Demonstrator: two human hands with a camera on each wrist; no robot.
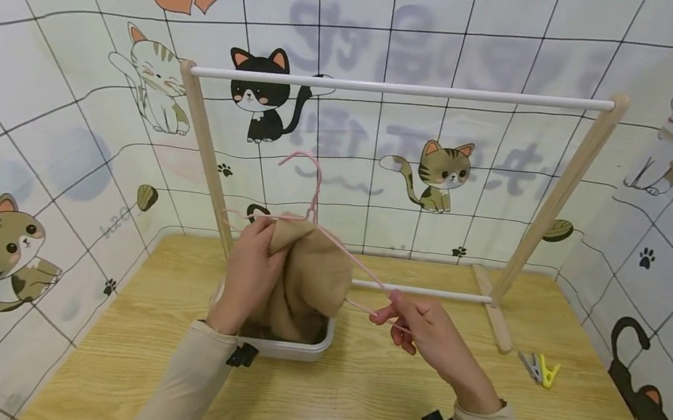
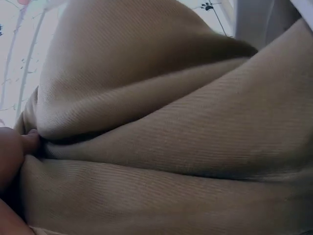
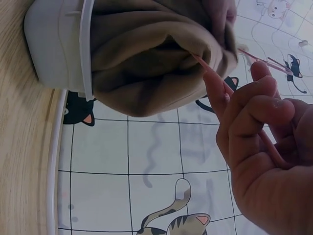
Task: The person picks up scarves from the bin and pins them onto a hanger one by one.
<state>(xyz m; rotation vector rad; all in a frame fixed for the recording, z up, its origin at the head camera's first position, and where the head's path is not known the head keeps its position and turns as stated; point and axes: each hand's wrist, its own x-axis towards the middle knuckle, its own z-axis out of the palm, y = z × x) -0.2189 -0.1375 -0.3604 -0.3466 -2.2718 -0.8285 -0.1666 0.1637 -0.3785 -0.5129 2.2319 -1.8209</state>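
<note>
Pink hanger, brown cloth
Your left hand grips the cloth, your right hand pinches the hanger; I'd spread that opening wide

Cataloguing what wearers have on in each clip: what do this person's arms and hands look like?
Long, pale beige sleeves reach toward both wrists, with a small black fitting near each cuff. The left hand and right hand are bare.

Everything's sitting on a light wood-grain table, pretty glossy, with a bright glare spot at the near side. A wood-and-white rack stands along the far side, a white plastic tub sits left of centre, and over right there's a grey clip just beside a yellow one.
</note>
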